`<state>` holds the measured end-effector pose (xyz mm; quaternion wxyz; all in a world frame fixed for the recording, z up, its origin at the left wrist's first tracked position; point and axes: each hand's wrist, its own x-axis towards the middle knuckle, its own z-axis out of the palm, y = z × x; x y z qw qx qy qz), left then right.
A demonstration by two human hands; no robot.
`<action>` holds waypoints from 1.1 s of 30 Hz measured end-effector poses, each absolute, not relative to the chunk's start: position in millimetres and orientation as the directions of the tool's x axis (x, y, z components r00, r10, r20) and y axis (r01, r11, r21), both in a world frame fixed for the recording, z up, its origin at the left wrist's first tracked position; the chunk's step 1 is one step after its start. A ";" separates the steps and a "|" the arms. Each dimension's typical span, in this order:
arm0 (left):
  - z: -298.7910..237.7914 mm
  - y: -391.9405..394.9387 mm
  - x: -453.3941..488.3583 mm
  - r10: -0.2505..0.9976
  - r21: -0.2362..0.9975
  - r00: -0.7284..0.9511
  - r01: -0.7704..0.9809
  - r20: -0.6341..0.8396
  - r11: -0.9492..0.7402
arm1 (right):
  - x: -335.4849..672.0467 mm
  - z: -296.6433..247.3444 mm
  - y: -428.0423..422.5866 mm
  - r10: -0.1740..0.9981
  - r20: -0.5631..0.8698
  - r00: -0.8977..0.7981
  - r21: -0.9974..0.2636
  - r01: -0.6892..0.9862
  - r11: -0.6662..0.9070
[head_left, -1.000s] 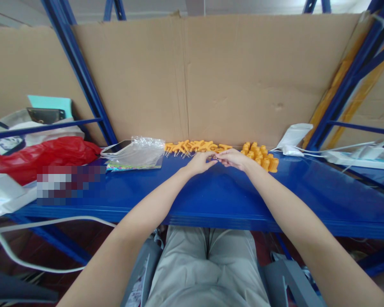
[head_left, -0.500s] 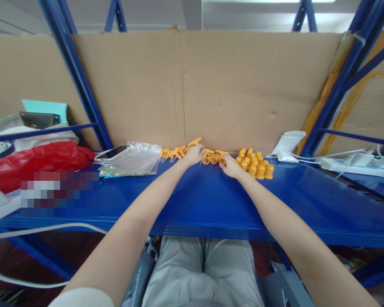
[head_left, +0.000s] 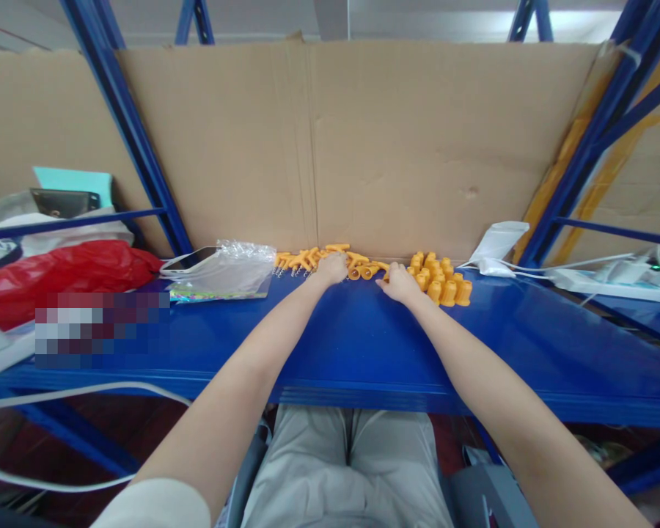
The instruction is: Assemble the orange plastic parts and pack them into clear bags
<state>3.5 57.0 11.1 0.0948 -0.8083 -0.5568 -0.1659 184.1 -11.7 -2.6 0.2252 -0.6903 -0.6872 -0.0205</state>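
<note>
My left hand [head_left: 334,269] is closed, fingers curled at the far side of the table. A yellow corkscrew handle [head_left: 338,247] shows just beyond its knuckles; the fingers hide the rest. On its left lie several yellow corkscrews [head_left: 298,260] with metal spirals pointing toward me. Between my hands, two yellow hollow pieces [head_left: 367,272] lie with their round open ends facing me, more yellow handles behind them. My right hand [head_left: 400,284] is closed at a yellow piece, mostly covered by the fingers. Right beside it stand several upright yellow sleeves [head_left: 448,292] grouped in rows.
A clear plastic bag [head_left: 242,271] lies on the blue table [head_left: 352,352], left of the corkscrews. Further left is a red bag [head_left: 71,275]. A cardboard sheet [head_left: 407,147] stands behind. At right are a white packet [head_left: 498,246], cables and a power strip [head_left: 616,284].
The handle by my left hand sits lower and flatter. The third open-ended piece, by my right fingers, is now mostly hidden. My right hand has turned slightly; the view has shifted a little.
</note>
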 end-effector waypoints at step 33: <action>54.7 8.5 -15.7 0.749 0.080 0.342 0.883 0.568 -0.463 | 195.7 16.0 -9.4 0.514 0.771 -0.376 -0.144 0.683 0.716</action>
